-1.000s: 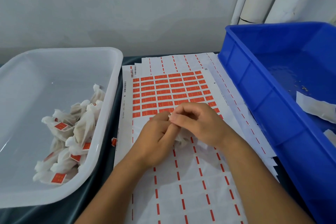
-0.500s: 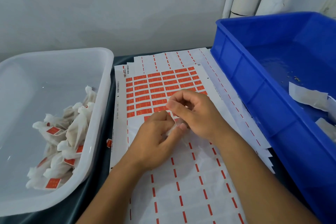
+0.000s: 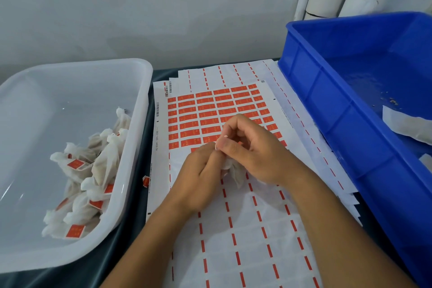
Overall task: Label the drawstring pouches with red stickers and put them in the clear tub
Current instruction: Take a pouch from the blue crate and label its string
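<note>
Drawstring pouch (image 3: 233,172), white and crumpled, held between both hands over the sticker sheets at the middle of the desk (image 3: 135,194). Left hand (image 3: 198,180) curled round its left side, fingers bent over the fabric. Right hand (image 3: 254,147) curled too, thumb and forefinger pinching at the pouch's top just where the left fingertips meet it; whether a sticker sits between them cannot be told. Beneath the hands, sticker sheet (image 3: 210,110) with rows of red stickers left on its far half, near half peeled down to red dashes. Clear tub (image 3: 138,105) at left, holding a heap of labelled pouches (image 3: 88,177) against its right wall. Loose red sticker (image 3: 145,181) on the desk between tub and sheet. Blue crate (image 3: 327,110) at right, with unlabelled white pouches (image 3: 406,124) inside.
</note>
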A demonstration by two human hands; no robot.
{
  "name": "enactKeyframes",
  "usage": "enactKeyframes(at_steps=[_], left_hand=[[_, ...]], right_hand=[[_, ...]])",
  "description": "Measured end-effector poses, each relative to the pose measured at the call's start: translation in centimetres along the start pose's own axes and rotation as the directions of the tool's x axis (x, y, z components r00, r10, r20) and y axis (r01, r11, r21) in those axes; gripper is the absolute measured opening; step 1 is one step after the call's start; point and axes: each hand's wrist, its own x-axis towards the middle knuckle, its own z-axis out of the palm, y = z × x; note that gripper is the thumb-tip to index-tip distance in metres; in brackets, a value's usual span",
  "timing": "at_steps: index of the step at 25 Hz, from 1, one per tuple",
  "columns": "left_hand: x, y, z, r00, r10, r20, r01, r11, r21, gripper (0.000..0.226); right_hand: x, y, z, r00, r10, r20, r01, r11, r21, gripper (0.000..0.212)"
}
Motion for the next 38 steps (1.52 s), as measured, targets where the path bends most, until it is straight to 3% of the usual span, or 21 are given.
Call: enactKeyframes(at_steps=[7, 12, 23, 30, 32, 34, 38], left_hand=[[0.5, 0.4, -0.9, 0.967, -0.17, -0.188, 0.152, 0.982, -0.109, 0.038], [0.6, 0.3, -1.2, 0.942, -0.216, -0.256, 0.156, 0.959, -0.236, 0.04], [0.5, 0.4, -1.4, 0.919, -0.29, -0.266, 0.165, 0.897, -0.41, 0.031], [0.4, 0.7, -1.0, 0.889, -0.336, -0.311, 0.204, 0.899, -0.388, 0.039], [0.5, 0.8, -0.8, 0.896, -0.304, -0.323, 0.201, 0.927, -0.316, 0.049], [0.4, 0.9, -0.7, 0.913, -0.224, -0.341, 0.145, 0.96, -0.241, 0.052], [0.4, 0.8, -0.8, 0.962, -0.066, -0.263, 0.034, 0.991, -0.127, 0.028]], right_hand=[[-0.4, -0.5, -0.2, 0.999, -0.054, 0.002, 0.054, 0.992, -0.115, 0.01], [-0.5, -0.6, 0.1, 0.997, -0.077, -0.013, 0.074, 0.988, -0.137, 0.009], [-0.2, -0.3, 0.8, 0.986, -0.164, -0.036, 0.145, 0.94, -0.309, 0.027], [-0.4, -0.5, 0.7, 0.999, -0.05, -0.008, 0.046, 0.954, -0.295, 0.043], [-0.3, -0.5, 0.9, 0.998, -0.036, -0.056, 0.017, 0.953, -0.301, 0.047], [-0.2, -0.4, 1.1, 0.991, -0.028, -0.13, -0.007, 0.966, -0.26, 0.038], [0.0, 0.0, 0.8, 0.975, 0.005, -0.222, -0.023, 0.997, -0.075, 0.013]])
